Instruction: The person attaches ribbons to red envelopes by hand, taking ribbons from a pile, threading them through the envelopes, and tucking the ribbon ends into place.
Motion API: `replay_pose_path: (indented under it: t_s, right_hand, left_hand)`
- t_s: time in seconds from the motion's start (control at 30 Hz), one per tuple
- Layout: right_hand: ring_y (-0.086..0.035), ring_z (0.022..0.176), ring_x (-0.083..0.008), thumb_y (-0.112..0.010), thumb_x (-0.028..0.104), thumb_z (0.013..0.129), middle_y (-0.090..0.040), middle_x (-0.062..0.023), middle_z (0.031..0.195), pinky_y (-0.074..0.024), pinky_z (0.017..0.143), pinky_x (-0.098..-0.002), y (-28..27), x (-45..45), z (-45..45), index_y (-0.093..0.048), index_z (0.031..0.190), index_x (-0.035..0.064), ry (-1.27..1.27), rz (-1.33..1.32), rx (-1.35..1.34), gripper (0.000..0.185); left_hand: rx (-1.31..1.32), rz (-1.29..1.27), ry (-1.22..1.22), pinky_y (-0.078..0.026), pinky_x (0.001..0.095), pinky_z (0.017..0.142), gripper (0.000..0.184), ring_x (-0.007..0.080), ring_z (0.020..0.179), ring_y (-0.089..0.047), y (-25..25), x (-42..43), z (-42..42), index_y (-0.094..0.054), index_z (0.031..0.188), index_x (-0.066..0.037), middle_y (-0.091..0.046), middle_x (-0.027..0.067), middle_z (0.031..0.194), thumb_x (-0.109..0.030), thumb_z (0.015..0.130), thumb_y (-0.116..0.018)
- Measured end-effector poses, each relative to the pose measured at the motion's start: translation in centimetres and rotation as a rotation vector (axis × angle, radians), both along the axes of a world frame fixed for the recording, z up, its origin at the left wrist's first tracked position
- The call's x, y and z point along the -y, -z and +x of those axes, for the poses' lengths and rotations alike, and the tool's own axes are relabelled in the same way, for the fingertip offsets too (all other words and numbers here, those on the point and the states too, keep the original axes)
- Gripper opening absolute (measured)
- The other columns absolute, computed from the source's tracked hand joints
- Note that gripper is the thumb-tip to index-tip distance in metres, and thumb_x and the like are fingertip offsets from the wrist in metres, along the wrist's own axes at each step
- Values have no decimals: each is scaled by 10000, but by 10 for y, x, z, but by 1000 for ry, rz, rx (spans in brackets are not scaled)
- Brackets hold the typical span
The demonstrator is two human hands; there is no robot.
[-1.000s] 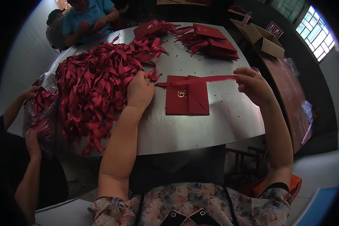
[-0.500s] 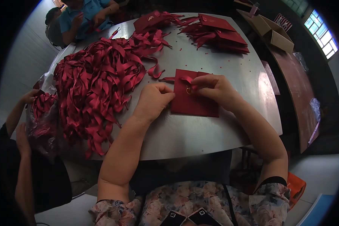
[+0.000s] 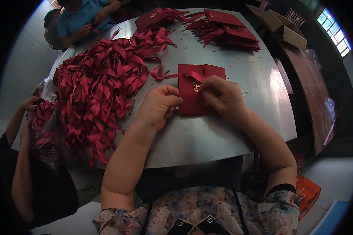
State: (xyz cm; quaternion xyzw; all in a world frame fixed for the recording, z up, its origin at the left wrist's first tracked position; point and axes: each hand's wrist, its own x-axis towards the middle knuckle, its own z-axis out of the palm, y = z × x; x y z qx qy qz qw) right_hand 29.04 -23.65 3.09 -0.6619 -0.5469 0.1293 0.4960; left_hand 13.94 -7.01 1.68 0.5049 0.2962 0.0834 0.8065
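A dark red folded pouch point(image 3: 190, 105) with a gold logo lies on the metal table in front of me. A red ribbon point(image 3: 195, 75) crosses its upper part, one end sticking out past its left edge. My left hand point(image 3: 159, 105) is at the pouch's left edge, thumb and fingers pressed together; what they pinch is too small to make out. Over the right part of the pouch, my right hand point(image 3: 223, 98) has its fingers closed on the ribbon near the logo. To the left is a large heap of red ribbons point(image 3: 100, 86).
Red pouches point(image 3: 233, 29) with ribbons are stacked at the table's far side, more point(image 3: 151, 17) beside them. A co-worker in blue point(image 3: 80, 17) sits at the far left. Another's arms hold a plastic bag point(image 3: 45, 137) at left. A cardboard box point(image 3: 284, 29) stands on the right-hand bench.
My right hand has come from the far right, where it stretched the ribbon, in over the pouch. My left hand has moved down to the pouch's left edge. The ribbon now folds over the front.
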Motion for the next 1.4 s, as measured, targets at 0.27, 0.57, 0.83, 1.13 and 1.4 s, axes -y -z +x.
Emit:
replay_pose_path:
  t_s: [0.27, 0.57, 0.83, 1.13, 1.4]
  right_hand:
    - [-654, 800, -98, -618, -75, 849, -654, -51, 893, -519, 709, -233, 8, -4, -4, -658, 989, -3, -101, -7, -403, 162]
    - [-619, 755, -158, -667, -36, 822, -632, -72, 845, -490, 682, -281, 14, -7, -7, -681, 962, 18, -22, 63, 142, 151]
    - [-605, 743, -151, -675, -13, 835, -620, -75, 840, -480, 670, -276, 16, -6, -8, -674, 953, 16, -13, 80, 9, 122]
    - [-665, 758, -243, -685, 7, 802, -648, -125, 828, -520, 682, -312, 9, -1, -7, -669, 908, 9, -59, 101, 74, 107]
    - [-649, 765, -290, -692, 3, 788, -630, -132, 848, -519, 673, -340, 1, -10, -14, -665, 902, 21, -38, 76, 254, 119]
  left_hand:
    - [30, -36, -2, -331, 194, 471, 215, 63, 535, -478, -4, 2, -1, -614, 948, -53, -602, 3, 752, 47, 768, -677]
    - [87, -87, 47, -336, 188, 481, 199, 48, 560, -481, -1, 1, -1, -607, 980, -62, -609, -7, 784, 28, 812, -665]
    - [241, -97, 138, -329, 170, 471, 250, 36, 578, -501, -8, 1, -2, -591, 1025, -70, -624, -13, 826, 39, 816, -672]
    - [175, 36, 31, -409, 178, 555, 294, 57, 687, -590, -6, 6, 2, -599, 1058, -40, -648, -1, 870, 29, 785, -682]
    - [106, 46, 14, -438, 204, 567, 135, 62, 666, -595, 0, -1, -1, -623, 949, -89, -640, -26, 792, -60, 830, -679]
